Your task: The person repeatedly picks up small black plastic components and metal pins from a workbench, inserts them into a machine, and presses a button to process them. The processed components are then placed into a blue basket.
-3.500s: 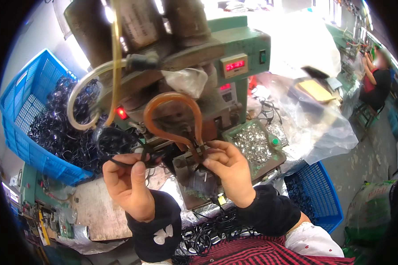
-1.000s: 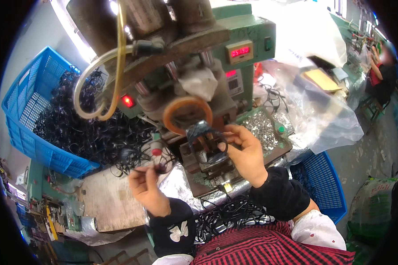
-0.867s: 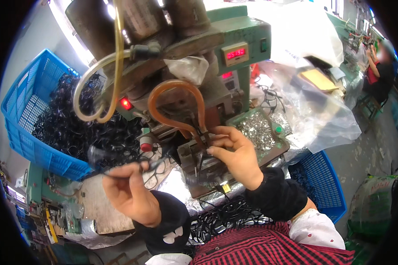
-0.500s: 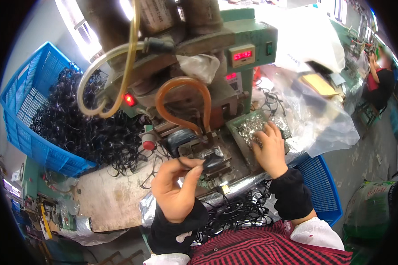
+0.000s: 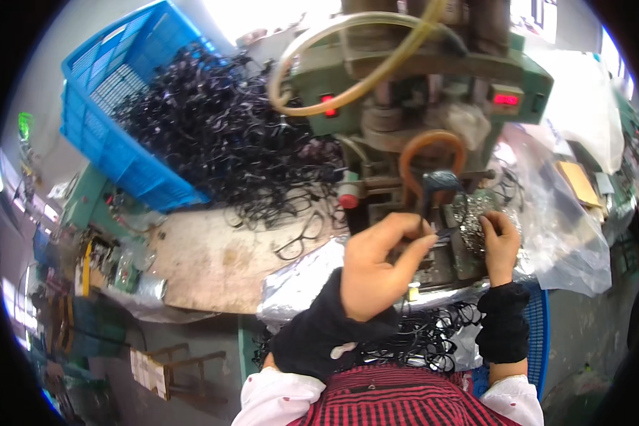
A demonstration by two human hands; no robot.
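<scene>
My left hand [image 5: 383,266] is closed in a pinch on a black eyeglass frame [image 5: 440,182], held up in front of the press [image 5: 405,135]. The frame is blurred, and part of it is hidden behind my fingers. To the right, my right hand [image 5: 502,245] reaches over a tray [image 5: 463,259] of small shiny metal pieces [image 5: 473,224]. Its fingers are bent down among the pieces, and whatever they pinch is too small to make out. An orange-brown hose [image 5: 433,135] loops on the press just behind the held frame.
At the far left a blue crate [image 5: 135,160] spills a heap of black eyeglass frames [image 5: 227,121] onto the wooden tabletop [image 5: 216,259]. A red button [image 5: 348,201] sits left of the press. More frames [image 5: 422,337] lie below the table edge, beside another blue crate [image 5: 538,334]. Clear plastic sheeting [image 5: 564,245] hangs at right.
The view has swung left, so the press appears farther right. My left hand has raised the eyeglass frame from the press bed. My right hand's fingers have curled in more over the metal pieces.
</scene>
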